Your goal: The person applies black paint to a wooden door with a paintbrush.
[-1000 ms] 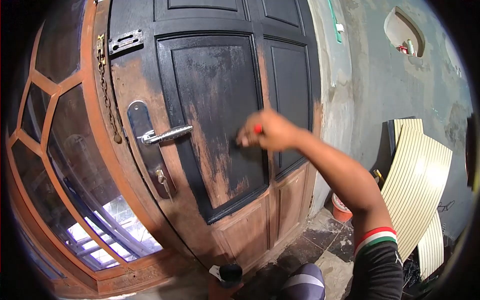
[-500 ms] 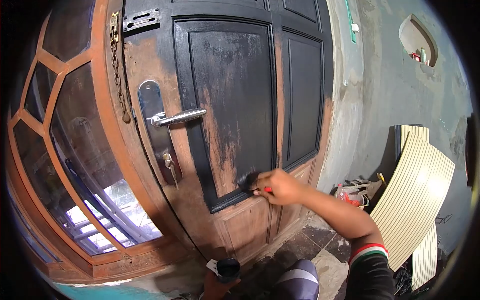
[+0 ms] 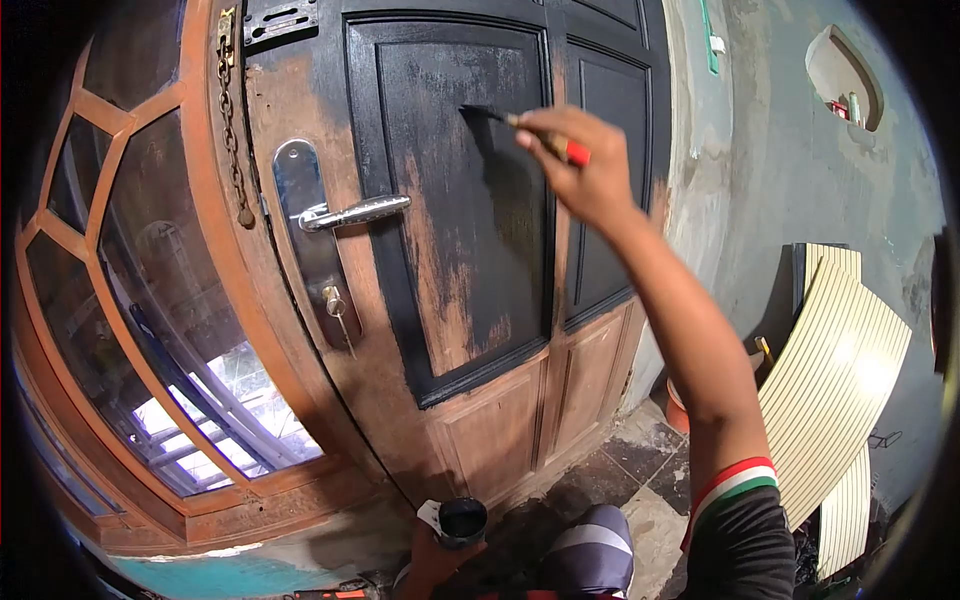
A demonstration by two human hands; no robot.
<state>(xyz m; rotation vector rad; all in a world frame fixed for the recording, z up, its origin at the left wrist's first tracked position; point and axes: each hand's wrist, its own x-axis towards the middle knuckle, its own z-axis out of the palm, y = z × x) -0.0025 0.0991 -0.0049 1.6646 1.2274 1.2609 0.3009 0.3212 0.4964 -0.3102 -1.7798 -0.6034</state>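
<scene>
My right hand (image 3: 585, 165) is raised high against the wooden door (image 3: 300, 150) and grips a paintbrush (image 3: 520, 125) with a red handle end. The bristles touch the upper part of the black-painted centre panel (image 3: 470, 200), where bare brown wood still shows in streaks lower down. My left hand (image 3: 435, 560) is low at the bottom edge, holding a small cup of black paint (image 3: 462, 520). A silver lever handle (image 3: 350, 212) with a key (image 3: 335, 305) below it sits on the door's left side.
A chain (image 3: 232, 120) hangs from a latch near the door's top left. A glazed wooden side frame (image 3: 120, 330) stands at the left. Cream ribbed panels (image 3: 830, 370) lean on the grey wall at the right. An orange bucket (image 3: 678, 405) sits on the tiled floor.
My right hand swept the brush from mid panel down to its lower edge, then up to the upper part of the panel. The left hand stayed low with the cup.
</scene>
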